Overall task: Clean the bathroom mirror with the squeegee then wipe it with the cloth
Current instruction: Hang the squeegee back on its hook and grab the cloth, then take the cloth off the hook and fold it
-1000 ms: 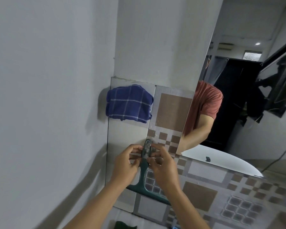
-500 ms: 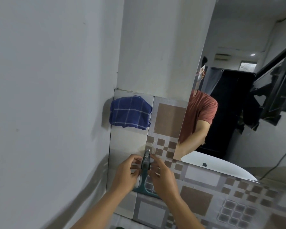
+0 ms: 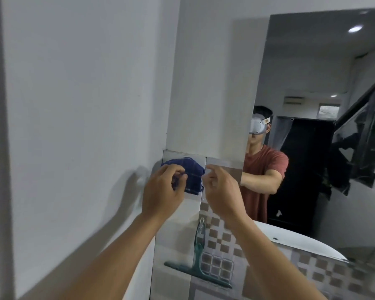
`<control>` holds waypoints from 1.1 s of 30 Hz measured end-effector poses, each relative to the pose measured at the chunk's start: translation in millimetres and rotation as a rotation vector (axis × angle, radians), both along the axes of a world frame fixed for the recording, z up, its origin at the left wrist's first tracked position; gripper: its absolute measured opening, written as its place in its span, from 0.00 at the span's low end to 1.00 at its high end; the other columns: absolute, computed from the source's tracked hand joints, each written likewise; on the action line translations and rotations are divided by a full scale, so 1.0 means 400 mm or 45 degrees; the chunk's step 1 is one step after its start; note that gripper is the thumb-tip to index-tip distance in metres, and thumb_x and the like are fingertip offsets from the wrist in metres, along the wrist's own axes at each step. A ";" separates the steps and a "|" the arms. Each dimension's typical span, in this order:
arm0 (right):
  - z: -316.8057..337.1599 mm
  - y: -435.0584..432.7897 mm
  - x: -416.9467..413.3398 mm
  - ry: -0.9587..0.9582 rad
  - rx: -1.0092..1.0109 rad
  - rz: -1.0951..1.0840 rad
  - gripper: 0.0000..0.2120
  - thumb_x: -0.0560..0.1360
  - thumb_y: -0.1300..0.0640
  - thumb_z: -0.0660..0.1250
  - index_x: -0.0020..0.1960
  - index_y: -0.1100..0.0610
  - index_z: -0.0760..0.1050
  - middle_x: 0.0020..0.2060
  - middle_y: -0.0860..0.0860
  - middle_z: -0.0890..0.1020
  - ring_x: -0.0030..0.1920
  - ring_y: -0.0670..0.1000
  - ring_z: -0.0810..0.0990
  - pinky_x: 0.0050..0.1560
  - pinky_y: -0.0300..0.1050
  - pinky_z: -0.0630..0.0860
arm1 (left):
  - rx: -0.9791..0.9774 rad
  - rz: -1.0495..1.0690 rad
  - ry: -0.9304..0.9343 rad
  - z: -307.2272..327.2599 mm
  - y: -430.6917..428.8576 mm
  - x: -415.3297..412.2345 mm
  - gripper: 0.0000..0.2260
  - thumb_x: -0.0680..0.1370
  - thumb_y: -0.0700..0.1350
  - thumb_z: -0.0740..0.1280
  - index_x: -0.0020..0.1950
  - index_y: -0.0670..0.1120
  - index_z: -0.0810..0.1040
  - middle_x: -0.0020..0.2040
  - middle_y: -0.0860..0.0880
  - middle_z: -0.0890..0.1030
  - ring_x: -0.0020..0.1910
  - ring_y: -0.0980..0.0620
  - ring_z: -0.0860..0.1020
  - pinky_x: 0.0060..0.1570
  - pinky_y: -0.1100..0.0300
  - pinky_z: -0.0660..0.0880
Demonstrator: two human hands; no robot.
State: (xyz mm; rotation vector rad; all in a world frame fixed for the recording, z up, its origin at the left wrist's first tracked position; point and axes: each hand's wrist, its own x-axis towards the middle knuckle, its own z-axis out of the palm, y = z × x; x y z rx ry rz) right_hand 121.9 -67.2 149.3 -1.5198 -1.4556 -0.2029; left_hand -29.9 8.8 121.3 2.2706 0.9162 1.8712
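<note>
A green squeegee (image 3: 198,259) hangs from a hook on the tiled wall, blade at the bottom, with neither hand on it. Above it a blue checked cloth (image 3: 194,175) hangs on the same tiles. My left hand (image 3: 164,189) is on the cloth's left side, fingers curled into the fabric. My right hand (image 3: 220,188) is just right of the cloth, fingers loosely bent, holding nothing that I can see. The mirror (image 3: 333,83) fills the right half of the view and reflects a person in a red shirt.
A white wall (image 3: 85,105) runs along the left. A white pillar (image 3: 206,83) stands between wall and mirror. Patterned brown and grey tiles (image 3: 333,276) cover the wall below the mirror. A white basin edge shows reflected in the mirror's bottom.
Both hands let go of the squeegee, which now hangs on its hook, and rose to the blue cloth. The view tilted upward, showing more mirror.
</note>
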 end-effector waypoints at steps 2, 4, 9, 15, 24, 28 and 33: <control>0.041 0.024 -0.003 -0.066 -0.084 0.000 0.18 0.83 0.52 0.60 0.72 0.52 0.71 0.63 0.51 0.81 0.62 0.51 0.79 0.63 0.50 0.77 | 0.014 0.106 0.091 0.053 0.020 -0.007 0.08 0.80 0.47 0.67 0.59 0.50 0.79 0.55 0.52 0.81 0.51 0.52 0.78 0.44 0.62 0.76; 0.067 0.049 -0.005 -0.121 -0.175 -0.006 0.18 0.84 0.52 0.59 0.73 0.53 0.71 0.66 0.52 0.79 0.65 0.53 0.78 0.66 0.50 0.75 | -0.028 0.155 0.242 0.088 0.039 -0.002 0.10 0.81 0.46 0.65 0.63 0.51 0.77 0.59 0.52 0.79 0.58 0.49 0.75 0.48 0.56 0.76; 0.087 0.107 -0.001 -0.143 -0.330 -0.026 0.17 0.83 0.51 0.60 0.70 0.55 0.74 0.60 0.54 0.83 0.56 0.54 0.81 0.57 0.47 0.77 | -0.118 0.224 0.512 0.128 0.067 0.006 0.18 0.82 0.47 0.64 0.72 0.53 0.73 0.70 0.52 0.77 0.67 0.48 0.74 0.65 0.53 0.73; 0.103 0.152 0.008 -0.038 -0.399 -0.008 0.09 0.81 0.53 0.65 0.52 0.57 0.81 0.43 0.53 0.84 0.43 0.53 0.83 0.51 0.54 0.82 | -0.181 0.220 0.567 0.127 0.103 0.017 0.20 0.80 0.48 0.66 0.72 0.53 0.73 0.66 0.50 0.80 0.63 0.47 0.76 0.63 0.53 0.73; 0.128 0.160 0.024 0.282 -0.345 0.072 0.07 0.77 0.57 0.72 0.55 0.56 0.80 0.43 0.50 0.84 0.44 0.51 0.84 0.50 0.50 0.84 | -0.209 0.177 0.552 0.130 0.125 0.036 0.17 0.79 0.45 0.67 0.67 0.54 0.76 0.65 0.52 0.80 0.61 0.47 0.77 0.60 0.49 0.77; 0.148 0.146 0.029 0.371 -0.267 0.078 0.05 0.76 0.62 0.74 0.51 0.59 0.85 0.40 0.49 0.84 0.43 0.50 0.84 0.48 0.47 0.84 | -0.238 0.164 0.531 0.139 0.112 0.037 0.13 0.79 0.48 0.67 0.64 0.52 0.76 0.61 0.51 0.82 0.56 0.47 0.79 0.56 0.51 0.78; 0.149 0.123 0.026 0.323 -0.185 0.060 0.05 0.78 0.61 0.71 0.50 0.57 0.86 0.42 0.48 0.85 0.45 0.49 0.83 0.50 0.46 0.83 | -0.264 0.067 0.430 0.152 0.089 0.042 0.13 0.80 0.48 0.66 0.64 0.52 0.74 0.61 0.52 0.80 0.56 0.50 0.78 0.51 0.55 0.77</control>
